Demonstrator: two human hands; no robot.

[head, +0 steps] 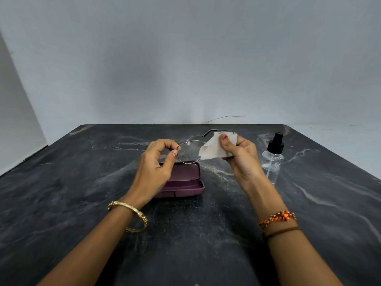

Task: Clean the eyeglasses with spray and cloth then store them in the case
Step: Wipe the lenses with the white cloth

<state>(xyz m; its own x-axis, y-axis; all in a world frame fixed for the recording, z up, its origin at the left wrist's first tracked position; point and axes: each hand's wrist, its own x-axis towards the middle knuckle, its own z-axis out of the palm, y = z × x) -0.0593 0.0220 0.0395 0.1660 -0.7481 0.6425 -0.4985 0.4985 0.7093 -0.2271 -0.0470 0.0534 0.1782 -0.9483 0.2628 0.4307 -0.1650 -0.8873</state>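
Thin metal-rimmed eyeglasses (188, 152) are held up above the table. My left hand (157, 162) pinches the rim of the left lens between thumb and forefinger. My right hand (240, 157) grips a white cloth (212, 149) folded over the other lens, thumb on the near side. The cloth hides that lens; one dark temple arm shows behind it. An open purple glasses case (185, 180) lies on the table under and behind my left hand. A clear spray bottle (273, 159) with a black pump top stands to the right of my right hand.
The dark marbled table (82, 193) runs back to a grey wall. Its left and right edges slant outward toward me. A thin wire lies along the wall behind the table's far edge.
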